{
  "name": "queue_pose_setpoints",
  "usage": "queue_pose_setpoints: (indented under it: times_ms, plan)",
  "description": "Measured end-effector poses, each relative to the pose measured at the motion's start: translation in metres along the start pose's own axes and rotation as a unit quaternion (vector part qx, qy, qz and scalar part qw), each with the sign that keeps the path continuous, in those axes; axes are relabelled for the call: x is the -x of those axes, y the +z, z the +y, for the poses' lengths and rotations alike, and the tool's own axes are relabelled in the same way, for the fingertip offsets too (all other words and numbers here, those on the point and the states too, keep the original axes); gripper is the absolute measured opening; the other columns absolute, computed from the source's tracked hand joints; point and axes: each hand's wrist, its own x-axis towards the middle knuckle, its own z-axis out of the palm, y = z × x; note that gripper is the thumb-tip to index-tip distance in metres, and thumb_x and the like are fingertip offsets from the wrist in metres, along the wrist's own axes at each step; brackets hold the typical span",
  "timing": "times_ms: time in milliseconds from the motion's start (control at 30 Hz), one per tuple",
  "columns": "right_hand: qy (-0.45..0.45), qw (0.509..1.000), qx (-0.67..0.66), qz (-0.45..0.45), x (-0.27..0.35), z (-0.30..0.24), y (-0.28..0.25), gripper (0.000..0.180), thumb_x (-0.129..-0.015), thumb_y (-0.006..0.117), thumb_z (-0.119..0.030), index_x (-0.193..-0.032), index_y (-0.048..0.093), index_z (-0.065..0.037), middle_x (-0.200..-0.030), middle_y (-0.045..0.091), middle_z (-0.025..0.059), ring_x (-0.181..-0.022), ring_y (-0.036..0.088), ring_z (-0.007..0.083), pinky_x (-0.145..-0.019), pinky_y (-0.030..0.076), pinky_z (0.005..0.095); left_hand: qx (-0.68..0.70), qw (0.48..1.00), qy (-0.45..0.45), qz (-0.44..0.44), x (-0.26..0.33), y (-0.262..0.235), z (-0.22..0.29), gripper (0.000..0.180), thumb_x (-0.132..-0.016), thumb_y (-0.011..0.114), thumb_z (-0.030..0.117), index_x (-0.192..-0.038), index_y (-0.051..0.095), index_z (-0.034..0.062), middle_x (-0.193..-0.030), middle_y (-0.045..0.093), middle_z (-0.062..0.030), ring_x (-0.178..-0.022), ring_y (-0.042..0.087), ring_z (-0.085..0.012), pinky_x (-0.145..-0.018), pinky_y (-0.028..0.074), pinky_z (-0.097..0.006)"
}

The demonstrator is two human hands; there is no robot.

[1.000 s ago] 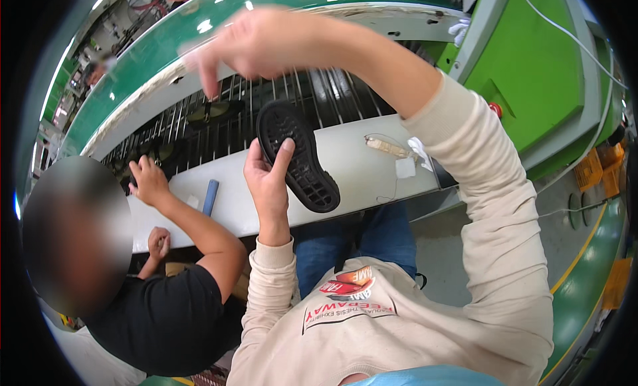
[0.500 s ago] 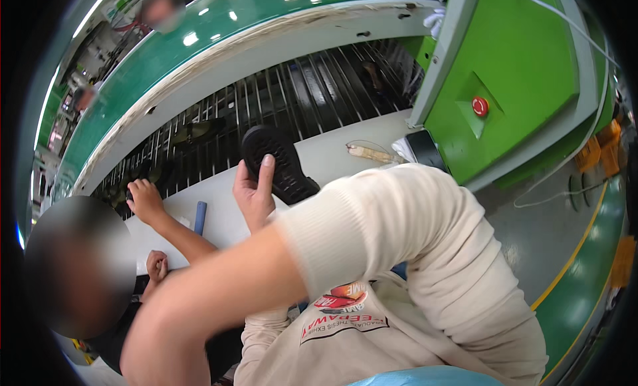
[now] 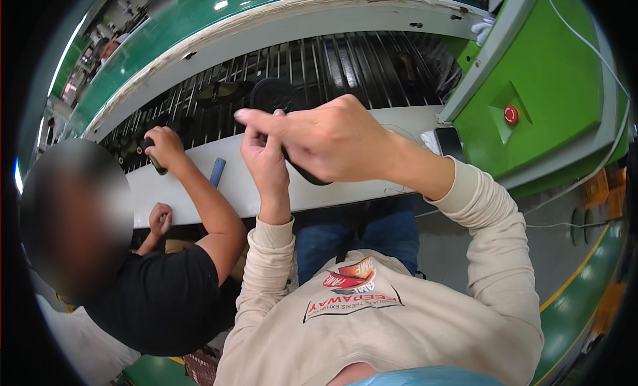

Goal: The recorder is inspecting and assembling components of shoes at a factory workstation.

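My left hand (image 3: pixel 266 161) holds a black shoe sole (image 3: pixel 269 93) upright over the white ledge (image 3: pixel 193 193) of the conveyor. Its rounded top shows above my fingers, and its lower end sticks out beneath my right hand. My right hand (image 3: pixel 329 138) lies across the front of the sole with the index finger stretched to the left and the other fingers curled. Whether it grips the sole is hidden. Both of my sleeves are beige.
A conveyor of metal rods (image 3: pixel 372 60) carries dark shoe parts. A co-worker in a black shirt (image 3: pixel 159 299) sits at my left, one hand (image 3: pixel 163 146) on a dark piece at the conveyor. A blue tool (image 3: pixel 217 172) and a phone (image 3: pixel 450 143) lie on the ledge. A green machine with a red button (image 3: pixel 510 115) stands at right.
My right arm, raised over the conveyor and then swung close past the camera, has come down onto the sole. My left hand has kept hold of the sole.
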Motion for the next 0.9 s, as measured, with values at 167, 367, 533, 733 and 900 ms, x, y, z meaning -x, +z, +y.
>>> queue_pose_setpoints:
  times_ms: [167, 367, 533, 733, 900]
  plan:
    - [0.023, 0.989, -0.13, -0.061, -0.028, -0.029, 0.028, 0.07, -0.09, 0.067, -0.013, -0.159, 0.056, -0.011, -0.084, 0.075, 0.013, -0.071, 0.075, 0.0315, -0.061, 0.058, 0.0447, 0.364, 0.929, -0.072, 0.0, 0.031, -0.018, -0.014, 0.024, -0.113, 0.065, 0.025, -0.123, 0.071, 0.0041, -0.142, 0.067, -0.0194, -0.126, 0.068, -0.026, -0.106, 0.056, -0.039]
    - [-0.24, 0.849, -0.469, -0.025, -0.087, -0.211, 0.025, 0.068, -0.089, 0.073, -0.016, -0.155, 0.057, -0.025, -0.1, 0.067, 0.0219, -0.07, 0.073, 0.035, -0.063, 0.059, 0.0448, 0.016, 0.997, -0.057, -0.042, 0.007, 0.028, -0.017, 0.026, -0.101, 0.083, 0.017, -0.116, 0.073, -0.001, -0.099, 0.077, -0.0009, -0.087, 0.068, -0.0056, -0.075, 0.057, -0.024]
    - [-0.226, 0.905, -0.361, -0.012, -0.096, -0.168, 0.031, 0.068, -0.089, 0.07, -0.01, -0.15, 0.06, -0.04, -0.148, 0.048, 0.0397, -0.057, 0.068, 0.0278, -0.05, 0.057, 0.0414, -0.008, 0.997, -0.073, 0.008, 0.015, -0.003, 0.003, 0.024, -0.101, 0.082, 0.015, -0.114, 0.072, -0.0029, -0.1, 0.077, -0.0032, -0.087, 0.069, -0.0071, -0.076, 0.058, -0.025]
    - [-0.266, 0.907, -0.317, -0.081, -0.07, -0.135, 0.026, 0.08, -0.087, 0.066, 0.002, -0.16, 0.051, -0.028, -0.157, 0.05, 0.0297, -0.075, 0.075, 0.0345, -0.066, 0.062, 0.0475, -0.028, 0.996, -0.075, 0.026, 0.013, -0.006, 0.013, 0.026, -0.101, 0.082, 0.018, -0.115, 0.074, -0.0016, -0.096, 0.077, -0.0025, -0.083, 0.067, -0.0088, -0.074, 0.056, -0.027]
    - [-0.074, 0.788, -0.578, 0.199, -0.097, -0.124, 0.0, 0.087, -0.087, 0.065, 0.002, -0.166, 0.03, 0.006, -0.131, 0.064, 0.0245, -0.073, 0.071, 0.0321, -0.063, 0.057, 0.0431, -0.067, 0.995, -0.075, 0.015, 0.016, 0.009, -0.005, 0.025, -0.102, 0.083, 0.019, -0.115, 0.073, 0.0006, -0.1, 0.075, -0.0018, -0.089, 0.065, -0.0084, -0.081, 0.053, -0.025]
